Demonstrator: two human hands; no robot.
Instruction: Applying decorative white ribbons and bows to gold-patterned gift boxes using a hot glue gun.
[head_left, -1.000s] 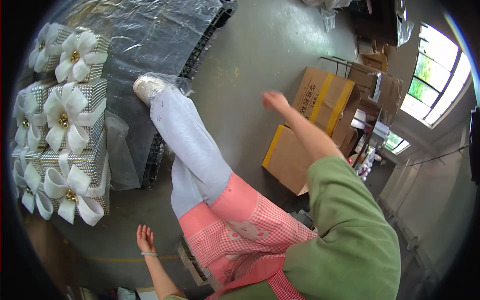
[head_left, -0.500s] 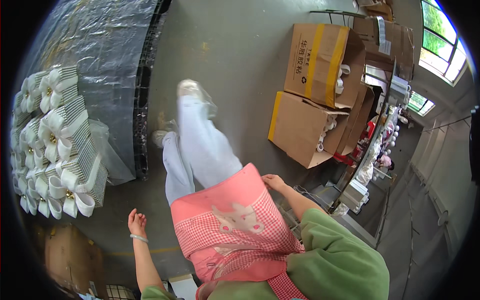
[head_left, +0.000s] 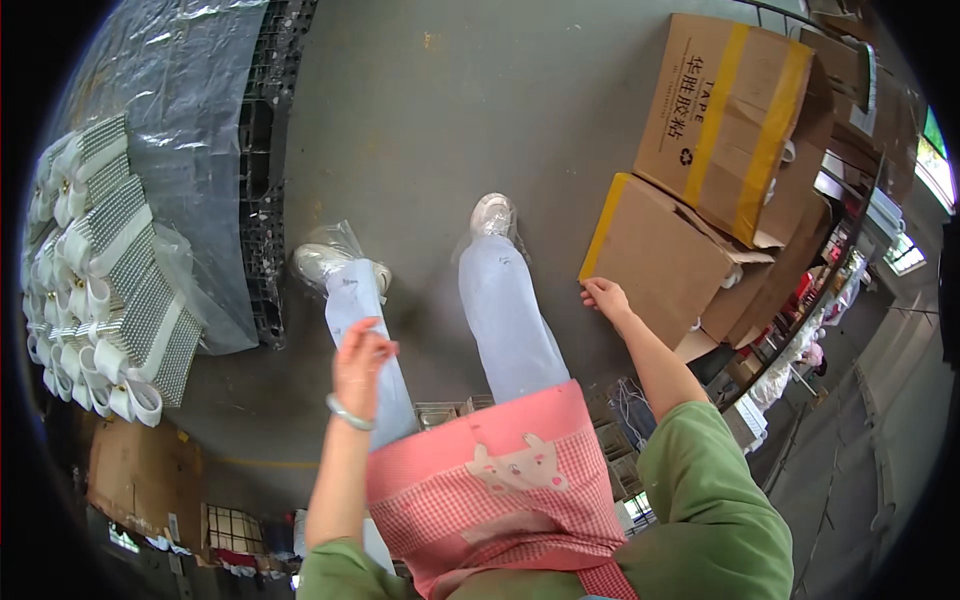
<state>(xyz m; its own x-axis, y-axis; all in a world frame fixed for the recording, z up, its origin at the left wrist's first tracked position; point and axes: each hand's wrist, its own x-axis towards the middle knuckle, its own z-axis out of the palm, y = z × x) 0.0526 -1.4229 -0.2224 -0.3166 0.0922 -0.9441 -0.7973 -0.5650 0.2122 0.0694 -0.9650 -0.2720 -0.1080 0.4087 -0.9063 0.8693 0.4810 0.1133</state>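
Observation:
My left hand [head_left: 362, 372] hangs in front of my left trouser leg, with a bracelet [head_left: 347, 412] at its wrist. Its fingers are loosely bent and a little apart, holding nothing. Out to the right, my right hand [head_left: 605, 297] has its fingers curled together with nothing visible in them. It appears close to the lower cardboard box [head_left: 655, 240]; whether it touches the box I cannot tell. A pink checked apron [head_left: 500, 480] covers my lap. Below it show pale blue trousers and white shoes [head_left: 493, 215] in clear plastic covers.
White flower-shaped bows on glittery bands [head_left: 125, 270] are stacked at left, beside a plastic-covered surface [head_left: 190, 120]. An upper cardboard box [head_left: 725, 110] with yellow tape stands at right, white rolls inside. Another carton [head_left: 145, 475] sits lower left. Grey floor [head_left: 430, 120] lies ahead.
My left hand has swung inward and forward to my leg. My right hand has moved out from the apron toward the boxes. My feet have shifted apart, and the view has turned.

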